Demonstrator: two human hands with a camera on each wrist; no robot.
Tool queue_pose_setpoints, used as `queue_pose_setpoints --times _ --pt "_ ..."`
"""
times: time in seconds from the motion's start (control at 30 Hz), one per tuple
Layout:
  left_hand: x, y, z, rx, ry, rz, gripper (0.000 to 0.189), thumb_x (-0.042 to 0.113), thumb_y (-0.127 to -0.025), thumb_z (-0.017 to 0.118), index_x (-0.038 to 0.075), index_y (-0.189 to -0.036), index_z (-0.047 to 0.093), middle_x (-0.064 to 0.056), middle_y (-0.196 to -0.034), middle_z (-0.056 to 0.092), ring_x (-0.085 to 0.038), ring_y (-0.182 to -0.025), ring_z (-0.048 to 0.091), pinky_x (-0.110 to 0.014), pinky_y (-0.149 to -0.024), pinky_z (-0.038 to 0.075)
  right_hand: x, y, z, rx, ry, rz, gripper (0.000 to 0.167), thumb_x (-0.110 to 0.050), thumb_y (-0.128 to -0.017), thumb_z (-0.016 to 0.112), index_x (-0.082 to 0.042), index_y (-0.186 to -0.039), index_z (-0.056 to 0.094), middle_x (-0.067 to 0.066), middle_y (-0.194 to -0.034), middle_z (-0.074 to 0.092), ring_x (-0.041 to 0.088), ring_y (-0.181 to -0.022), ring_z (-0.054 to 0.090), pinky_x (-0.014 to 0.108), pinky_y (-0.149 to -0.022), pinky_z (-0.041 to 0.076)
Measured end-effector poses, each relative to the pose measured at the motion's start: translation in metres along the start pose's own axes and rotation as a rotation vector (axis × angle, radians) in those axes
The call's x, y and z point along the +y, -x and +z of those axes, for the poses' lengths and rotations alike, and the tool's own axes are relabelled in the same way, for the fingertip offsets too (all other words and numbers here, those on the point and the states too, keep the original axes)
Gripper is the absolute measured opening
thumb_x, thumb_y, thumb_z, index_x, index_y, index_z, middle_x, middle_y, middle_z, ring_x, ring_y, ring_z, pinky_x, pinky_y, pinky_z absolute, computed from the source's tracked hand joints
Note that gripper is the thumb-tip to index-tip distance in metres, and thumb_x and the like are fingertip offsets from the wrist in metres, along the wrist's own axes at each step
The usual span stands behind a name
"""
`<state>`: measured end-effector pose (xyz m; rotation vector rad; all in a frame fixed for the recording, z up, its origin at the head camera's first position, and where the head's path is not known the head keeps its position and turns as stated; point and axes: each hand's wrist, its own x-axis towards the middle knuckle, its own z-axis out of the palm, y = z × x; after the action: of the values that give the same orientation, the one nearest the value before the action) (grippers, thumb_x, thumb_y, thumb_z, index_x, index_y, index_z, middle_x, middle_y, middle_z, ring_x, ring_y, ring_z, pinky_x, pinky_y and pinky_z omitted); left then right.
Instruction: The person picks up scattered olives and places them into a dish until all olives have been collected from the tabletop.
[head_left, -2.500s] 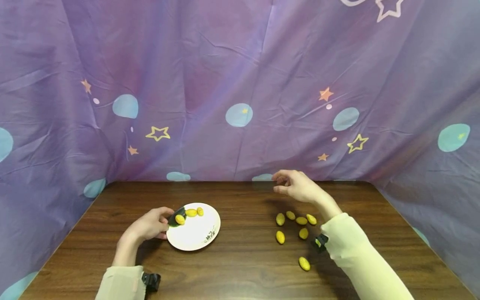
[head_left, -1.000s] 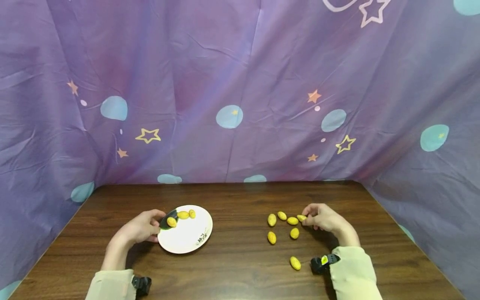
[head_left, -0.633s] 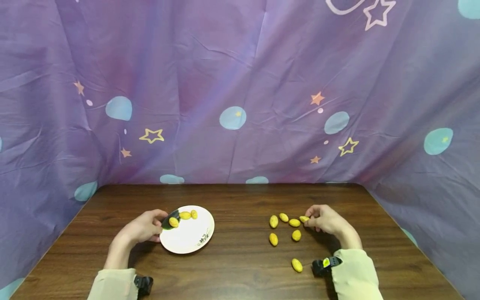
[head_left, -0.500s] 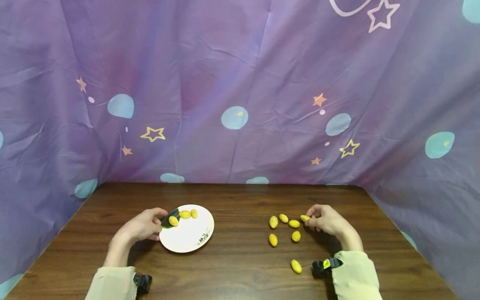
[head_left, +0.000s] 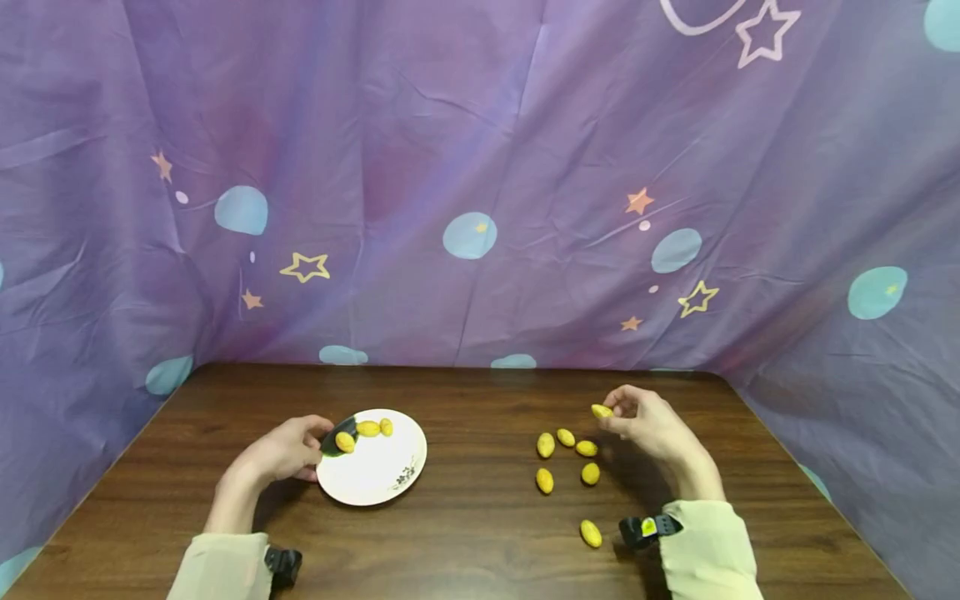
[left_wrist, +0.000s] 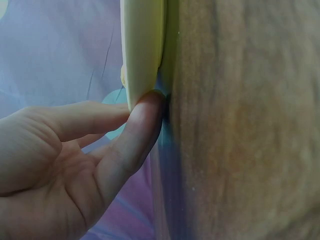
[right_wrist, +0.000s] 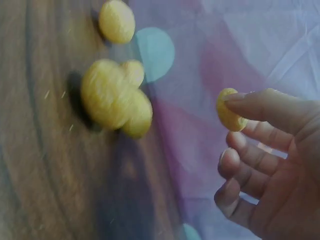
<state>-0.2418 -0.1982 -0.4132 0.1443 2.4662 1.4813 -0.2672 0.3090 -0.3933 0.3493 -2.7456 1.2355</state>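
My left hand (head_left: 281,456) pinches the left rim of a white plate (head_left: 375,479), thumb and fingers at its edge, as the left wrist view also shows. Three small yellow oval pieces, like tiny lemons, lie on the plate's far part, one of them (head_left: 368,428) near a dark green leaf-shaped patch (head_left: 330,443). My right hand (head_left: 651,423) holds another yellow oval piece (right_wrist: 231,110) up off the table between thumb and index finger. The other fingers of that hand curl loosely below it.
Several more yellow oval pieces lie scattered on the brown wooden table (head_left: 480,533) left of the right hand, one (head_left: 591,533) nearer the front. A purple patterned cloth (head_left: 420,167) hangs behind the table and along its sides.
My right hand has come down from above the pieces, taken the rightmost yellow oval piece and lifted it slightly, up and leftward. The left hand stays at the plate's rim.
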Motion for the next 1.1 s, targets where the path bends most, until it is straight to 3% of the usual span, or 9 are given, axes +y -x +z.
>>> queue_pose_setpoints --times 0.23,0.53,0.73,1.0,1.1 --pt "-0.001 0.000 -0.002 0.007 -0.006 0.010 0.054 -0.017 -0.076 0.050 -0.019 -0.129 0.040 -0.019 -0.087 0.050 -0.022 -0.070 0.056 -0.032 -0.061 0.057 -0.024 -0.004 0.004 0.023 0.018 -0.111 0.019 -0.004 -0.081 0.073 -0.003 -0.097 0.062 0.006 -0.082 0.058 0.016 -0.072 0.057 0.025 -0.060 0.048" --pt "0.001 -0.002 0.002 0.008 0.011 0.033 0.054 -0.016 -0.075 0.049 -0.019 -0.128 0.041 -0.017 -0.084 0.052 -0.020 -0.067 0.055 -0.031 -0.060 0.056 -0.050 -0.009 0.013 0.033 0.000 -0.188 0.020 -0.004 -0.081 0.075 -0.007 -0.097 0.063 0.004 -0.082 0.062 0.016 -0.069 0.061 0.026 -0.062 0.050" --pt "-0.003 0.000 0.003 0.018 0.015 0.010 0.054 -0.017 -0.075 0.049 -0.020 -0.128 0.040 -0.017 -0.085 0.049 -0.021 -0.068 0.054 -0.031 -0.059 0.056 -0.071 -0.011 0.036 -0.025 -0.072 -0.211 0.022 -0.004 -0.082 0.075 -0.008 -0.099 0.063 0.006 -0.082 0.062 0.018 -0.069 0.061 0.028 -0.057 0.052" --pt "-0.005 0.000 0.004 0.008 0.040 0.043 0.054 -0.017 -0.074 0.048 -0.021 -0.127 0.040 -0.017 -0.084 0.050 -0.021 -0.067 0.054 -0.031 -0.059 0.056 -0.099 -0.017 0.065 -0.089 -0.199 -0.311 0.023 -0.004 -0.081 0.076 -0.006 -0.099 0.062 0.006 -0.084 0.061 0.017 -0.070 0.060 0.025 -0.061 0.050" --pt "-0.005 0.000 0.004 0.014 0.042 0.031 0.054 -0.017 -0.074 0.049 -0.020 -0.127 0.041 -0.017 -0.085 0.050 -0.021 -0.067 0.054 -0.030 -0.059 0.056 -0.122 -0.015 0.075 -0.131 -0.241 -0.311 0.024 0.002 -0.080 0.074 0.000 -0.100 0.061 0.012 -0.085 0.060 0.019 -0.071 0.058 0.023 -0.059 0.048"
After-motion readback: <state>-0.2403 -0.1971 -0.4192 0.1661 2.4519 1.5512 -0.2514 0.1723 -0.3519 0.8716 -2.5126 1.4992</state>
